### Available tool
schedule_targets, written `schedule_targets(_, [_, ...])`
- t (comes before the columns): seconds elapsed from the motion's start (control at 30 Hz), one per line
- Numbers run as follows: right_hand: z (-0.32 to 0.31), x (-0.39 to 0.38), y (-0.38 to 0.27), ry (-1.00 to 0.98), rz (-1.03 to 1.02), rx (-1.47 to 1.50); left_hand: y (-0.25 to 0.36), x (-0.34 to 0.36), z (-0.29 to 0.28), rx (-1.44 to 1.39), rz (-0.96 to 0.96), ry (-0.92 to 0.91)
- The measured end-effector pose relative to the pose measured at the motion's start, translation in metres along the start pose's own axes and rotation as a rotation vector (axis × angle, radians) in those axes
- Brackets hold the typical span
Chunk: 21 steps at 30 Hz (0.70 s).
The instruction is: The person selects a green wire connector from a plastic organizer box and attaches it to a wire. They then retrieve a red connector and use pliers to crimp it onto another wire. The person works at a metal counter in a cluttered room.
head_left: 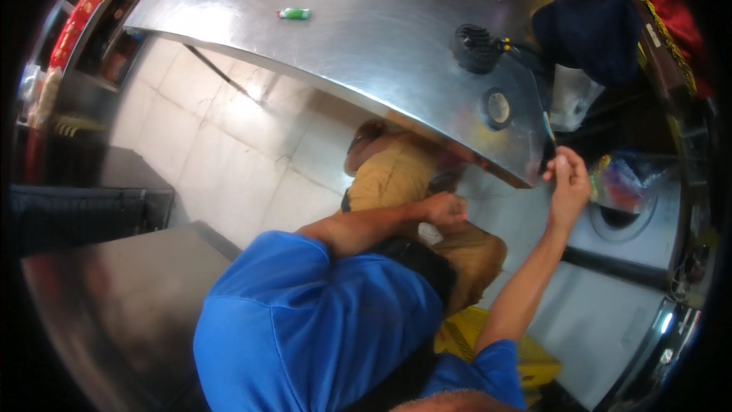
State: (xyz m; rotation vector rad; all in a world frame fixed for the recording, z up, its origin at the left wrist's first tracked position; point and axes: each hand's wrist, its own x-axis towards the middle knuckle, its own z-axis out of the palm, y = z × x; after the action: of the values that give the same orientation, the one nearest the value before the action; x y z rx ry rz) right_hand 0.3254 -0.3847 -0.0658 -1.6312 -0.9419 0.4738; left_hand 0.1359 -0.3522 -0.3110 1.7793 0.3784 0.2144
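Head view; right hand (569,179) outstretched

- bright-blue short-slv cloth shirt (320,328), btm ctr of frame, thin seam nr L shoulder
- mustard-tan creased cloth trousers (393,177), mid-frame
- blk material (421,263) btwn shirt & trousers, type unclear
- L hand (444,210) & R hand (568,179) bare

- Worktop (366,38): metal, smooth, glossy, faintly streaked.
- Trousers (390,179), by worktop's near edge: cloth, matt, creased.
- Shirt (313,320): cloth, matt.
- Floor tiles (229,156): smooth, glossy.
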Motion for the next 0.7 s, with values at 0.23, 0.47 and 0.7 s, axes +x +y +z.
schedule_targets(0.23, [0.059, -0.075, -0.037, -0.126, 0.132, -0.074, -0.014, 0.003, 0.003, 0.054, 0.272, -0.053])
schedule_targets(0.47, [0.088, -0.094, -0.023, -0.152, -0.029, -0.011, 0.001, -0.002, 0.004, -0.052, 0.409, 0.23])
schedule_targets(0.7, [0.091, -0.1, 0.001, -0.11, -0.095, -0.06, 0.014, -0.015, 0.002, -0.22, 0.195, 0.354])
